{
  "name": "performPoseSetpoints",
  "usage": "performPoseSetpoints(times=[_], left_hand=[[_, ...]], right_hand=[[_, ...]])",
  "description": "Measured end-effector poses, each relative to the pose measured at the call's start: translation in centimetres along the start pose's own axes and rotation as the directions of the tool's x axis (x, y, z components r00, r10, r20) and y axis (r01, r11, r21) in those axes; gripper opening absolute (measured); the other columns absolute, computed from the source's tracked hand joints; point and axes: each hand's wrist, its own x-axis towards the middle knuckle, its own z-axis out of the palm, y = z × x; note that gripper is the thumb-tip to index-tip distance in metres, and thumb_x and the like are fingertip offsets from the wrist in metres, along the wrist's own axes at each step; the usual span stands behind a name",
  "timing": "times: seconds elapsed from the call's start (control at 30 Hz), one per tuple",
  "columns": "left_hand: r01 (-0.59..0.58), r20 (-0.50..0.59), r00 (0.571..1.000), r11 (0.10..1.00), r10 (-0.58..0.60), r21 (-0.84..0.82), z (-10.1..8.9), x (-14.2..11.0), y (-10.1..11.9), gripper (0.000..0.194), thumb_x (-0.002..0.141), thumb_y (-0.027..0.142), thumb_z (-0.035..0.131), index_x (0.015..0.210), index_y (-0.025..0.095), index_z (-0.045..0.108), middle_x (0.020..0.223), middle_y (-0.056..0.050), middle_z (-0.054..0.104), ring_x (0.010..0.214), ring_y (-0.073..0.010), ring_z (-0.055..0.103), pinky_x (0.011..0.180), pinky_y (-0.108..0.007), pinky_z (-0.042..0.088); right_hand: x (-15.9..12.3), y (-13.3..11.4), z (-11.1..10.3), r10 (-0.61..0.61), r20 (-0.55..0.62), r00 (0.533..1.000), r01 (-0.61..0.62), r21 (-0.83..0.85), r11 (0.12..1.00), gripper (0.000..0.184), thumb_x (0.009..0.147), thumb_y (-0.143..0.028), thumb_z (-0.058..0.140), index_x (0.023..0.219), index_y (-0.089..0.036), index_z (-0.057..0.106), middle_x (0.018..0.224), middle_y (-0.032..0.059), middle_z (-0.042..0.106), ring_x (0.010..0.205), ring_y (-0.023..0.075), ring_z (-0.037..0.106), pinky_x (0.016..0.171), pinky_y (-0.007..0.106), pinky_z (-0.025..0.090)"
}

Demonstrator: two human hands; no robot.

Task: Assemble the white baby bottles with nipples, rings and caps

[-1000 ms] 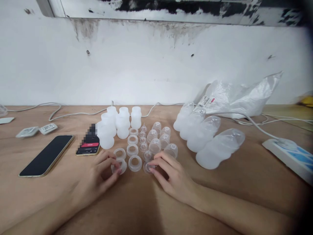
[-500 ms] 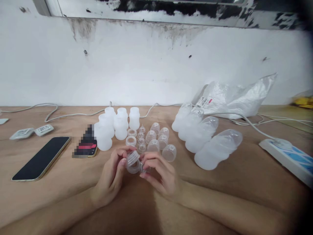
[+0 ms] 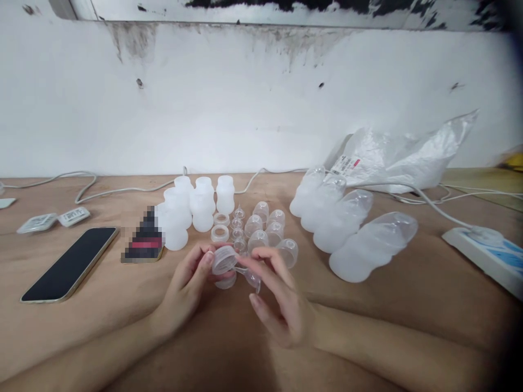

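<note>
My left hand (image 3: 190, 283) pinches a clear threaded bottle collar (image 3: 224, 259), tilted above the table. My right hand (image 3: 284, 302) is just beside it, curled around a clear bottle nipple (image 3: 250, 278) whose narrow tip points toward the collar. Where the fingers grip the nipple's base is partly hidden. Below the raised collar, another collar (image 3: 227, 281) rests on the table, partly covered by my left fingers. Beyond my hands are more collars (image 3: 220, 234), a column of nipples (image 3: 237, 224) and several clear dome caps (image 3: 258, 241).
Frosted bottles (image 3: 203, 204) stand at the back left. Capped bottles (image 3: 363, 253) lean in a row at right, before a plastic bag (image 3: 392, 158). Two phones, a dark one (image 3: 71, 264) and a blurred one (image 3: 143, 242), lie left. A power strip (image 3: 486, 250) sits far right.
My left hand has lifted a collar off the table and moved right. My right hand has picked up a nipple and brought it toward the collar, turning it so its tip faces left.
</note>
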Motion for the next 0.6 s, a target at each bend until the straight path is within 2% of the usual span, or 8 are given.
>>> performPoseSetpoints(times=[0.07, 0.13, 0.2, 0.27, 0.33, 0.4, 0.5, 0.6], left_hand=[[0.042, -0.011, 0.999, 0.997, -0.043, -0.065, 0.02, 0.17, -0.21, 0.022, 0.090, 0.035, 0.037, 0.097, 0.019, 0.049, 0.112, -0.006, 0.053, 0.106, -0.0213, 0.048, 0.078, -0.034, 0.051], [0.057, -0.019, 0.998, 0.993, -0.059, -0.105, -0.01, 0.23, -0.40, 0.022, 0.089, 0.036, 0.038, 0.098, 0.020, 0.051, 0.108, -0.004, 0.054, 0.104, -0.0209, 0.049, 0.075, -0.033, 0.052], [0.070, -0.012, 0.997, 0.990, -0.072, -0.120, -0.04, 0.18, -0.51, 0.022, 0.089, 0.036, 0.039, 0.098, 0.021, 0.052, 0.106, -0.003, 0.055, 0.101, -0.0204, 0.051, 0.073, -0.032, 0.052], [0.076, 0.003, 0.997, 0.989, -0.077, -0.125, -0.01, 0.08, -0.54, 0.023, 0.089, 0.037, 0.039, 0.099, 0.021, 0.052, 0.105, -0.003, 0.055, 0.098, -0.0200, 0.052, 0.072, -0.031, 0.052], [0.079, 0.019, 0.997, 0.991, -0.078, -0.111, 0.04, 0.01, -0.55, 0.024, 0.088, 0.037, 0.040, 0.100, 0.020, 0.052, 0.105, -0.004, 0.055, 0.096, -0.0192, 0.052, 0.072, -0.030, 0.051], [0.063, 0.007, 0.998, 0.996, -0.063, -0.067, 0.07, 0.01, -0.59, 0.022, 0.088, 0.035, 0.042, 0.098, 0.019, 0.053, 0.102, -0.003, 0.056, 0.093, -0.0173, 0.052, 0.075, -0.028, 0.049], [0.064, 0.002, 0.998, 0.997, -0.064, -0.052, 0.12, 0.09, -0.59, 0.020, 0.088, 0.034, 0.041, 0.096, 0.019, 0.053, 0.098, -0.002, 0.056, 0.091, -0.0158, 0.051, 0.075, -0.026, 0.048], [0.106, 0.045, 0.994, 0.987, -0.102, -0.119, 0.23, 0.08, -0.43, 0.022, 0.089, 0.035, 0.039, 0.100, 0.020, 0.051, 0.100, -0.002, 0.055, 0.093, -0.0175, 0.051, 0.071, -0.027, 0.050]], right_hand=[[-0.04, 0.03, 0.11, -0.009, 0.012, 1.000, 0.009, -0.021, 1.000, 0.056, 0.080, -0.012, 0.040, 0.134, -0.014, 0.023, 0.108, 0.0117, 0.035, 0.097, 0.0195, 0.044, 0.081, 0.036, 0.046], [-0.02, 0.20, 0.37, 0.005, 0.004, 1.000, -0.005, -0.012, 1.000, 0.057, 0.083, -0.011, 0.040, 0.135, -0.017, 0.018, 0.108, 0.0106, 0.040, 0.097, 0.0181, 0.046, 0.081, 0.033, 0.047], [0.04, 0.42, 0.62, 0.035, -0.031, 0.999, -0.035, 0.020, 0.999, 0.053, 0.084, -0.014, 0.047, 0.131, -0.021, 0.024, 0.105, 0.0079, 0.047, 0.095, 0.0164, 0.049, 0.078, 0.030, 0.048], [0.10, 0.61, 0.79, 0.051, -0.081, 0.995, -0.048, 0.038, 0.998, 0.042, 0.080, -0.016, 0.055, 0.118, -0.024, 0.038, 0.101, 0.0050, 0.052, 0.092, 0.0150, 0.053, 0.075, 0.027, 0.050], [0.13, 0.73, 0.87, 0.036, -0.115, 0.993, -0.033, 0.030, 0.999, 0.028, 0.078, -0.016, 0.059, 0.102, -0.023, 0.048, 0.098, 0.0040, 0.053, 0.090, 0.0148, 0.055, 0.072, 0.026, 0.051], [0.10, 0.79, 0.90, 0.048, -0.126, 0.991, -0.044, 0.032, 0.999, 0.020, 0.077, -0.014, 0.058, 0.095, -0.022, 0.051, 0.098, 0.0046, 0.050, 0.087, 0.0141, 0.055, 0.067, 0.024, 0.052], [0.02, 0.81, 0.94, 0.113, -0.114, 0.987, -0.101, 0.104, 0.989, 0.026, 0.077, -0.015, 0.059, 0.101, -0.022, 0.053, 0.102, 0.0065, 0.044, 0.083, 0.0137, 0.055, 0.060, 0.022, 0.053], [-0.01, 0.84, 0.89, 0.082, -0.081, 0.993, -0.067, 0.170, 0.983, 0.032, 0.080, -0.010, 0.050, 0.110, -0.023, 0.052, 0.104, 0.0074, 0.041, 0.076, 0.0113, 0.055, 0.059, 0.024, 0.053]])
